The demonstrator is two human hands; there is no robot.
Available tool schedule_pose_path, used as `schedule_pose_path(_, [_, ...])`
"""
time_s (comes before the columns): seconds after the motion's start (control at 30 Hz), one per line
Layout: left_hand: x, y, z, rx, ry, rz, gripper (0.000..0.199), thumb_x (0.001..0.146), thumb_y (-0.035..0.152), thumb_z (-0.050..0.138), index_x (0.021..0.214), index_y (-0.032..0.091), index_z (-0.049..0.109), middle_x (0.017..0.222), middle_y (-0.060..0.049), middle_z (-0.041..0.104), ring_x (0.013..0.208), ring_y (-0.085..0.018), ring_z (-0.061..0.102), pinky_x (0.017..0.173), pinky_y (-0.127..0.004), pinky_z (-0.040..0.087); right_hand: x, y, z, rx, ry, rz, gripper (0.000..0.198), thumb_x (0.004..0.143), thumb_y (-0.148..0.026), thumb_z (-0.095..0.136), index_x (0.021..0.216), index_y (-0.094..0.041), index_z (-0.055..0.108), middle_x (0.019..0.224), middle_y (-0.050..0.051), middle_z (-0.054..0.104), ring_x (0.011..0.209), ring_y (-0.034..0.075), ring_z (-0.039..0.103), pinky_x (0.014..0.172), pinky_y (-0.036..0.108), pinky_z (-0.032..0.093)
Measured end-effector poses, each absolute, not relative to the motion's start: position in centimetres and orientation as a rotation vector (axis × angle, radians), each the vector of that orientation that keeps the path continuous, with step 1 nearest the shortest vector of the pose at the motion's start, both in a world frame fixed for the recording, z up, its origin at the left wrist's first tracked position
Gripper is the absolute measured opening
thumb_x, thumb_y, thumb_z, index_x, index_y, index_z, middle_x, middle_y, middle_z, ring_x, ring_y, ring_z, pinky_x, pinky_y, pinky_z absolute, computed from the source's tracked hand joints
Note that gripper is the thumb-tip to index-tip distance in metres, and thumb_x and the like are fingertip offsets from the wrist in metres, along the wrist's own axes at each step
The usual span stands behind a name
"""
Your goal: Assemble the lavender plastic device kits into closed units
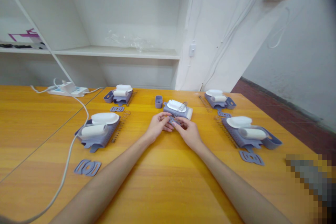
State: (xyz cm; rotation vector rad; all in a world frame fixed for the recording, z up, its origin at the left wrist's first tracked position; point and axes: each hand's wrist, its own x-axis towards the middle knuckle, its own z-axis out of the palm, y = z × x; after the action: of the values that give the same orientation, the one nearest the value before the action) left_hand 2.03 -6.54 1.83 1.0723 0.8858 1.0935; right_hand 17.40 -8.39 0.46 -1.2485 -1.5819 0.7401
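My left hand [160,125] and my right hand [188,131] meet over the middle of the table, fingers closed on a small grey-blue plastic piece [173,120]. Fingertips hide much of it, and its exact kind is unclear. Just beyond the hands lies a grey-blue perforated holder [170,111] with a white oval part [176,105] on top. A metal spring [182,107] rests across that part. One white roll end [189,113] shows at the right side. Behind the left hand stands a small grey-blue cup [159,101].
Similar sets of parts lie at left [98,131], back left [122,94], right [243,131] and back right [217,98]. Flat cut-out plates [88,168] lie beside them. A white cable [68,157] runs from a power strip [68,91] across the left side. Shelving [118,53] stands behind the table.
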Motion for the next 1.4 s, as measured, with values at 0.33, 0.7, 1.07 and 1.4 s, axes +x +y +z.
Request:
schedule_pose_path(0.33, [2.1,-6.7,2.0,1.050,0.909,1.106,0.034,0.071,0.035,0.069,0.091,0.013,0.054,0.066,-0.004,0.067,0.056,-0.014,0.065,0.055,-0.026,0.055,17.3,-8.6,0.8,-1.244,-1.515,0.804,0.046,0.070,-0.044,0.068,0.103,-0.013,0.067,0.093,0.010,0.070,0.074,0.020,0.062,0.066,0.031,0.050])
schedule_pose_path(0.7, [2.5,-7.5,2.3,1.281,0.916,1.126,0.042,0.072,0.053,0.063,0.088,0.013,0.062,0.077,-0.006,0.065,0.067,-0.016,0.064,0.048,-0.022,0.053,17.3,-9.0,1.3,-1.174,-1.540,0.690,0.037,0.077,-0.043,0.061,0.104,-0.017,0.067,0.095,0.008,0.070,0.076,0.020,0.062,0.069,0.032,0.050])
schedule_pose_path(1.07, [1.7,-6.8,2.2,1.089,0.826,1.162,0.035,0.068,0.044,0.071,0.080,0.013,0.060,0.077,-0.004,0.063,0.064,-0.012,0.061,0.049,-0.021,0.051,17.6,-9.0,0.7,-1.076,-1.501,0.666,0.023,0.082,-0.033,0.055,0.101,-0.019,0.057,0.083,0.004,0.063,0.073,0.017,0.060,0.068,0.029,0.049])
schedule_pose_path(1.4, [0.5,-6.3,2.5,0.931,0.753,1.023,0.033,0.067,0.042,0.071,0.078,0.012,0.063,0.063,-0.002,0.062,0.046,-0.007,0.055,0.035,-0.015,0.030,17.8,-8.2,0.2,-1.204,-1.540,0.476,0.043,0.079,-0.021,0.053,0.122,-0.022,0.052,0.083,0.002,0.057,0.065,0.013,0.054,0.065,0.028,0.047])
